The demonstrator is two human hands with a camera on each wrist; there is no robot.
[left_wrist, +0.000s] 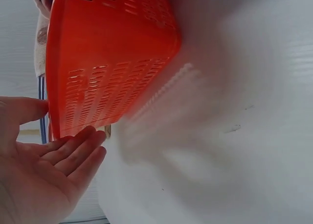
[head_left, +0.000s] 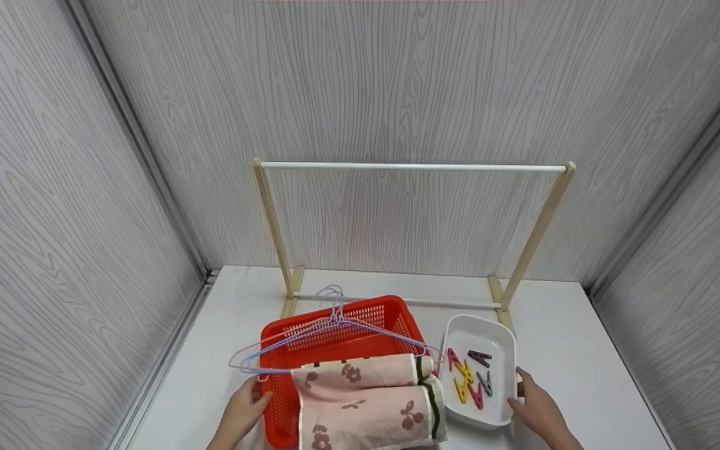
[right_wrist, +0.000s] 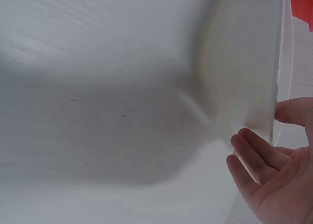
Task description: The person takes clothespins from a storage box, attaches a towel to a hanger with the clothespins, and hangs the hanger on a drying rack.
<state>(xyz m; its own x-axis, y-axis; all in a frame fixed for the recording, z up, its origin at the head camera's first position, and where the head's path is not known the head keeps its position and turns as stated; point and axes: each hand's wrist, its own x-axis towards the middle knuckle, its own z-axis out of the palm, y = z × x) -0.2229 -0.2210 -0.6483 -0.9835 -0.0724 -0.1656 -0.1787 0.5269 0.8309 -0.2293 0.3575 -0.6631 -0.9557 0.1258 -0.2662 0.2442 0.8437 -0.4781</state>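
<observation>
At the left edge of a red plastic basket (head_left: 282,406), my left hand (head_left: 246,403) holds the rim, thumb on top and fingers along the outer wall, as the left wrist view shows. Pink cloths (head_left: 366,400) with a flower print and several wire hangers (head_left: 335,322) lie across the basket. My right hand (head_left: 538,403) pinches the right rim of a white tray (head_left: 482,326), with the thumb at the rim and fingers against the outside. Inside that tray lie several clothespins (head_left: 462,390), coloured yellow, pink, grey and dark.
Behind the basket and tray stands a wooden rack with a white top bar (head_left: 413,167) and a lower bar (head_left: 454,304). Grey wood-grain panels (head_left: 397,81) enclose the white table (head_left: 210,337) at the back and both sides.
</observation>
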